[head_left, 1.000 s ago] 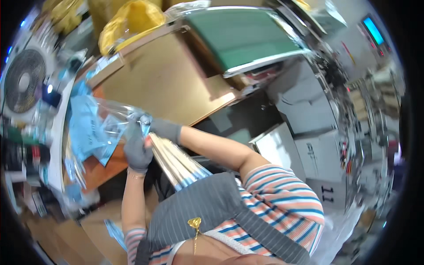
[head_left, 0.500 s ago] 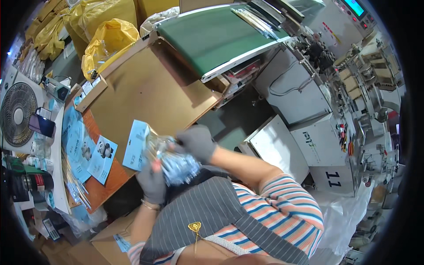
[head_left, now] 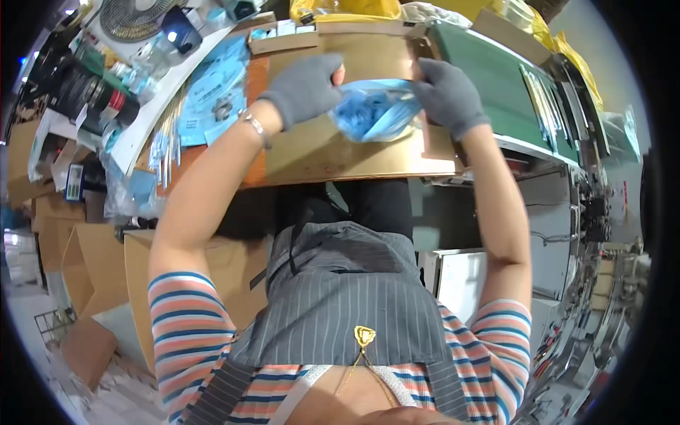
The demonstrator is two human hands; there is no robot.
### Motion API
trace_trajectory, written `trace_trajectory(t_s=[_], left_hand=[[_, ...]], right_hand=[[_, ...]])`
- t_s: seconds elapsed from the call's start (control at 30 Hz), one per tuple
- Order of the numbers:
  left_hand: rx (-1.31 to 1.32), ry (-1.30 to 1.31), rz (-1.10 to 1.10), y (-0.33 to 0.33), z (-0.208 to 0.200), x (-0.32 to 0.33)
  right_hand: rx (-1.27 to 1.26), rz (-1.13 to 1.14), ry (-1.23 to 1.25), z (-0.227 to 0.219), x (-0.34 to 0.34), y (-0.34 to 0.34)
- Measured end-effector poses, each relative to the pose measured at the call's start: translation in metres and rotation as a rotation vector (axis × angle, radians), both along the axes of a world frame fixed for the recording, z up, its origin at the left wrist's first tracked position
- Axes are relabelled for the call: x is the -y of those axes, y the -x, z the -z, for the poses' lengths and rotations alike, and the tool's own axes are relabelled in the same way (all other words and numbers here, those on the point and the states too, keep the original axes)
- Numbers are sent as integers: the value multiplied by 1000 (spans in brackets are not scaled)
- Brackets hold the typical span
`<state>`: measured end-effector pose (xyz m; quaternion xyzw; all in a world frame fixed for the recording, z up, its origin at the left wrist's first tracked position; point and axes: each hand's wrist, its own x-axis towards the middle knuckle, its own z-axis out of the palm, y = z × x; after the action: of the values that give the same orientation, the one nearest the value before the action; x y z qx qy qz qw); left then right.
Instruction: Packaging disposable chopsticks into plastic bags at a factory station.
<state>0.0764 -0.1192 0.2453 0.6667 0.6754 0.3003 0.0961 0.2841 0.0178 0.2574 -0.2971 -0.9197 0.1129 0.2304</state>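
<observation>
Stretched between my two hands is a clear plastic bag (head_left: pixel 374 117) with crumpled blue contents, held above the brown tabletop (head_left: pixel 304 152). My left hand (head_left: pixel 303 88), in a grey fingerless-tipped glove, is closed on the bag's upper left side. Its upper right corner is gripped by my right hand (head_left: pixel 449 95), gloved the same way. What exactly lies inside the bag is blurred. To the left of my left hand, blue printed cards (head_left: pixel 212 88) lie spread on the table, with thin sticks (head_left: pixel 167 134) beside them.
A green conveyor belt (head_left: pixel 489 85) runs along the right, carrying several slim wrapped packs (head_left: pixel 542 106). At the back stands a small cardboard tray (head_left: pixel 283 42). A fan (head_left: pixel 138 18) and a phone (head_left: pixel 180 32) are at the far left. Open cardboard boxes (head_left: pixel 92 265) stand lower left.
My view has swung round to face the table squarely. My hands, earlier close to my apron around a blue-and-clear bundle, are now farther out and apart, with the bag drawn between them.
</observation>
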Motion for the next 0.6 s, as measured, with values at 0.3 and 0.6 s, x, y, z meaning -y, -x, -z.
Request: trace_trajectory(t_s=[0.3,0.6], left_hand=[[1603,214,265,37,121,81],[2343,-379,356,-62,62,168]], right_hand=[[-322,-233,526,-37,54,4],[-323,-832,604,-41,186,59]])
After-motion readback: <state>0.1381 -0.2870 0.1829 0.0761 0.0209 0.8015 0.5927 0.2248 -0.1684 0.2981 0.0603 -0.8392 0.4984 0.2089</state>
